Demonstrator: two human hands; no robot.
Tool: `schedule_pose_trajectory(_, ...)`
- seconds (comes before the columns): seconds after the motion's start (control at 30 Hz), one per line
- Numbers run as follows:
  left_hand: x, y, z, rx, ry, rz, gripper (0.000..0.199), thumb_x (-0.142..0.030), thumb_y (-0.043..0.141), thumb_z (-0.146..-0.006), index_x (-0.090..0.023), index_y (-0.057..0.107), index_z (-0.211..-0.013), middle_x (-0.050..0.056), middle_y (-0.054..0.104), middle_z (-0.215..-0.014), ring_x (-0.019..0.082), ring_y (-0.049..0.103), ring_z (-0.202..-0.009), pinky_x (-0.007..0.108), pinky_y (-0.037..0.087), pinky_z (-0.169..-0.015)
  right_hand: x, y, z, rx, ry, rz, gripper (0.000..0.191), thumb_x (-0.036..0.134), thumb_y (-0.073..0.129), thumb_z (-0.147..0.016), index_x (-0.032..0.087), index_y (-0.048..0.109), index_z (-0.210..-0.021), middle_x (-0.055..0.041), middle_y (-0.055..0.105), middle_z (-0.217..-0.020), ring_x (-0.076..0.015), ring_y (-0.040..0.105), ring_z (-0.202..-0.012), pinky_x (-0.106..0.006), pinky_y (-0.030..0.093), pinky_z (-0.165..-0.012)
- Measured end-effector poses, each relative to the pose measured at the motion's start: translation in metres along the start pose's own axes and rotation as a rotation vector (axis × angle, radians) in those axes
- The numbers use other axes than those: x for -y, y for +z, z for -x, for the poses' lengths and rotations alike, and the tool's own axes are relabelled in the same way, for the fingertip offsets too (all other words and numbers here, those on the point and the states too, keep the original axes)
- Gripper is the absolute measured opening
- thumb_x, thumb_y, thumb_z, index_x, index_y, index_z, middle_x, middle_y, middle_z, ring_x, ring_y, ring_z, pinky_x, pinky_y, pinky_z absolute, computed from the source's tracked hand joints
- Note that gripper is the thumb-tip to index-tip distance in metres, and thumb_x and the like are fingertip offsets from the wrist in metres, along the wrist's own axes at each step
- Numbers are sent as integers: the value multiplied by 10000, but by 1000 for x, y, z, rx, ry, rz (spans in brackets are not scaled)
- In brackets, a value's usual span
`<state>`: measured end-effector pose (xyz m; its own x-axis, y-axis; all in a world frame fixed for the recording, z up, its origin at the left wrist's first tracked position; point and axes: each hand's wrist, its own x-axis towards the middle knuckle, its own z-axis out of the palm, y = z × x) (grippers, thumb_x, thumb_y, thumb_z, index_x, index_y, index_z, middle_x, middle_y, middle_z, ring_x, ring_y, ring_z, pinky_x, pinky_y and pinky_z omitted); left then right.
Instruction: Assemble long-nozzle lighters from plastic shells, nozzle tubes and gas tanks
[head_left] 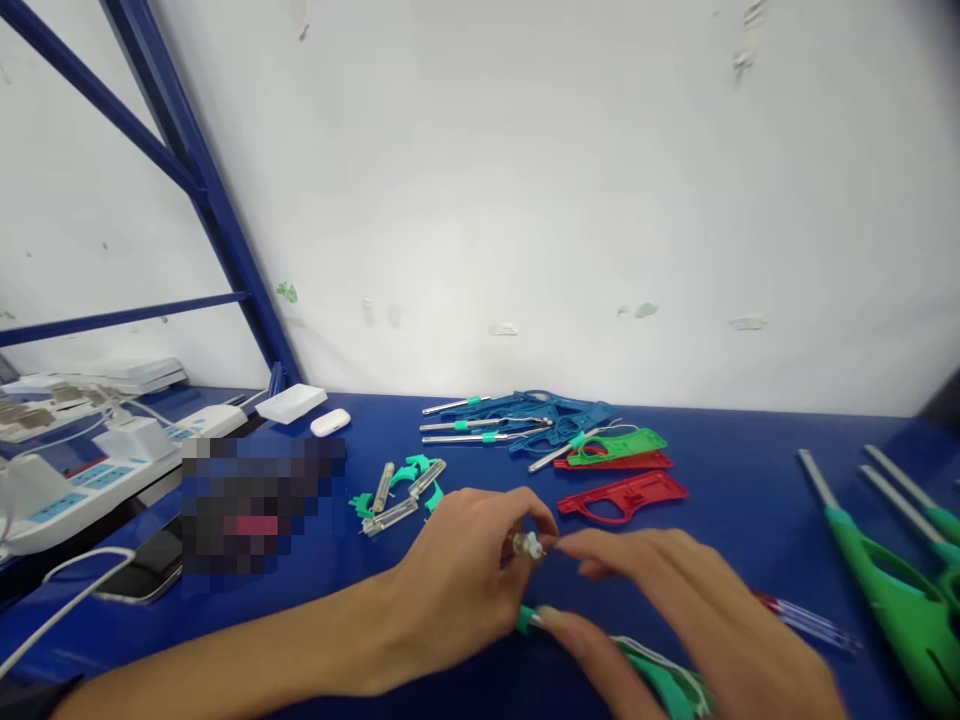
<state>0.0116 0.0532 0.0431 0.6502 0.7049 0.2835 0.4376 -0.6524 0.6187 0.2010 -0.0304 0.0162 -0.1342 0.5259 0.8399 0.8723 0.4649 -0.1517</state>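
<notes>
My left hand (461,580) is closed around a small clear lighter fuel tank with a white valve tip (531,546); most of the tank is hidden by the fingers. Close by on the right is my right hand (697,600), with thumb and forefinger spread apart. Its forefinger points at the white tip, but whether they touch I cannot tell. Beneath this hand is a green lighter casing (671,688) with a white wire, partly covered. The right thumb is over a metal tube with a teal collar (526,618).
Clear tanks (391,515) and teal triggers (409,472) lie left of centre. Blue casings (562,425) with metal tubes, red casings (622,495) and a green one (619,446) are behind. Green lighters (885,600), a pen (814,622), a phone (146,570) and power strips (97,490) flank them.
</notes>
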Motion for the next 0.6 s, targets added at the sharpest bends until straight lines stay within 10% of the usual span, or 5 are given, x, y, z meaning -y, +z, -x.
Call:
schedule_pose_trajectory(0.4, 12, 1, -7, -23, -86, 221, 151, -286, 591, -967, -197, 670, -874, -28, 579, -668, 144, 449, -592, 284, 304, -568, 15, 11, -27, -90, 19, -90, 125, 217, 672, -1004, 258, 714, -1114, -7, 762, -978, -148, 730, -867, -261, 565, -821)
schedule_pose_trajectory(0.6, 21, -2, -9, -48, -175, 366, 226, -381, 645, -1008, -186, 649, -896, -84, 359, -601, 126, 313, -558, 293, 219, -546, -3, -18, -35, -201, 416, -174, 159, 453, 669, -1005, 313, 743, -986, 35, 769, -906, -147, 721, -766, -220, 585, -741)
